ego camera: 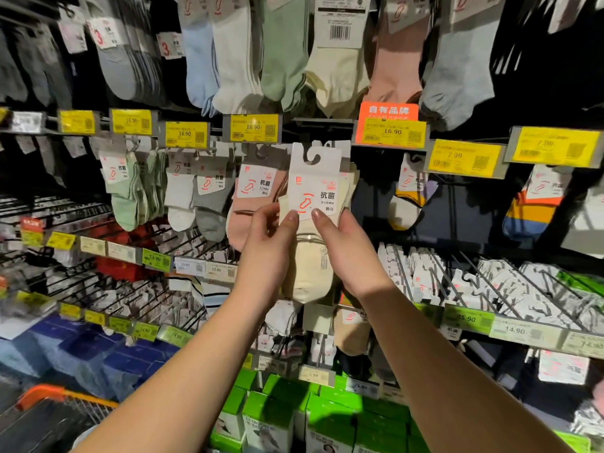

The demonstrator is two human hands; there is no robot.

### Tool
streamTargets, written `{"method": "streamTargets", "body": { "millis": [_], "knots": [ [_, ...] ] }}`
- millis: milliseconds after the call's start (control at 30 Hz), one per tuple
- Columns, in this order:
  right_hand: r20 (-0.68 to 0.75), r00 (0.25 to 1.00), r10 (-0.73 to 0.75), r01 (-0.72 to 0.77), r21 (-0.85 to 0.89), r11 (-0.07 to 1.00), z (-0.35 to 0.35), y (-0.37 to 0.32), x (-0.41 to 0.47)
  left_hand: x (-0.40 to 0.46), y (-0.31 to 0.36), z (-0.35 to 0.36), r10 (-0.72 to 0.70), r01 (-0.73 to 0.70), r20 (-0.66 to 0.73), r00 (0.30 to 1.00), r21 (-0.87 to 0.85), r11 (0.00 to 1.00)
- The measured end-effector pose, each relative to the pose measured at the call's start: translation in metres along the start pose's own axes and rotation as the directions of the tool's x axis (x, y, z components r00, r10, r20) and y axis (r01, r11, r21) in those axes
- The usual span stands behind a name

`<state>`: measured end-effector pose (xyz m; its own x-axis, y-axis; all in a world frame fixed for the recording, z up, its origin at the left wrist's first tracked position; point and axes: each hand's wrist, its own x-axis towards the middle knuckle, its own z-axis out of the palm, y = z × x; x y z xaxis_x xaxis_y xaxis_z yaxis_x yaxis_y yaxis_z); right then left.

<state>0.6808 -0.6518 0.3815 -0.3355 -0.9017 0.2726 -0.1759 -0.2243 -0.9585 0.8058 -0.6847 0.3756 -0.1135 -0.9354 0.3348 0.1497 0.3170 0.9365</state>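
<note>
A shopper's left hand [271,243] and right hand [349,253] each pinch a cream sock pack [310,256] by its sides, thumbs on the label [315,197], holding it upright before the rack's peg [322,124], apparently to read it.

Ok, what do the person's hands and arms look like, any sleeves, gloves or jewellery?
No gloves, rings, watch or bracelet on the left hand or right hand. The left forearm and right forearm are uncovered to the frame edge, no sleeve in view. Thumbnails look unpainted.
</note>
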Motion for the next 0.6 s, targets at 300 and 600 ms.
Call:
{"method": "streamTargets", "body": {
  "millis": [300, 600],
  "knots": [
    [-0.081, 0.997, -0.014, 0.006, -0.099, 0.995, -0.008, -0.012, 0.025, 0.024, 0.006, 0.016, -0.088, 0.088, -0.008, 0.996, -0.033, 0.996],
    [-0.138, 0.99, -0.008, -0.014, -0.157, 0.988, -0.013, -0.021, 0.04, 0.041, 0.003, 0.028, -0.119, 0.12, -0.043, 0.992, 0.017, 0.993]
  ]
}}
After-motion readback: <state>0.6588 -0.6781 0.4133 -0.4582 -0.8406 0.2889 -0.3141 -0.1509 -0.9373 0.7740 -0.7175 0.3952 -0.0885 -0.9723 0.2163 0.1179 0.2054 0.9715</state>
